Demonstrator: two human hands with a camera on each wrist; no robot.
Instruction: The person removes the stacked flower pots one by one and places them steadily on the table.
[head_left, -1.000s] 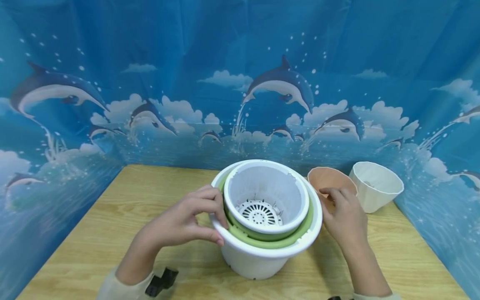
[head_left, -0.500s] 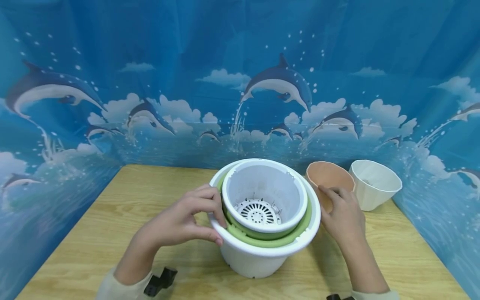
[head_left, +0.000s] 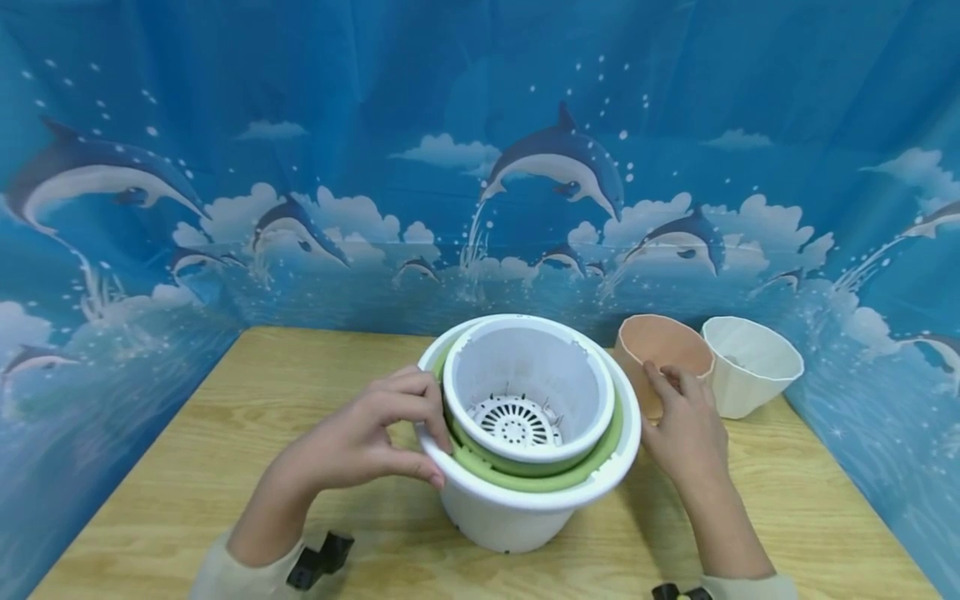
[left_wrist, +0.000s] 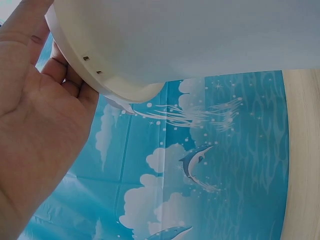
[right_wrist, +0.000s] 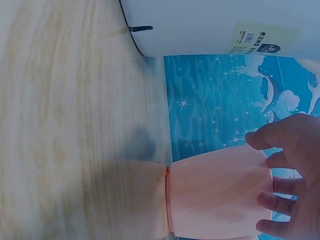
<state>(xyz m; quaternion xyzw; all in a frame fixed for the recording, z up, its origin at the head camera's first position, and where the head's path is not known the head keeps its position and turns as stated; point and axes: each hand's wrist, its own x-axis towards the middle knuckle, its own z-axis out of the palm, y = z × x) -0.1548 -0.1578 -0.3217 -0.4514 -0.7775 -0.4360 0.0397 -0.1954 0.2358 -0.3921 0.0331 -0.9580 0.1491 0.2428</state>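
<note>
Three nested flowerpots stand on the table: a large white pot (head_left: pixel 491 508) outside, a green pot (head_left: pixel 577 479) within it, and a small white pot (head_left: pixel 528 354) with a slotted bottom innermost. My left hand (head_left: pixel 386 429) grips the outer white pot's rim at its left side, fingers over the edge and thumb outside. Beside the stack, an orange faceted pot (head_left: pixel 648 342) stands upright. My right hand (head_left: pixel 690 425) is at its near rim, fingertips touching it and thumb out to the side, as the right wrist view shows.
A cream faceted pot (head_left: pixel 750 379) stands right of the orange one, close against it. The wooden table (head_left: pixel 300 367) ends at a blue dolphin-print curtain (head_left: pixel 375 167) behind and on both sides. A label (right_wrist: pixel 262 40) is on the large pot's wall.
The orange pot has shifted slightly back and now stands straighter beside the cream pot. My right hand's fingers have loosened at its rim. The left hand and nested pots stay put.
</note>
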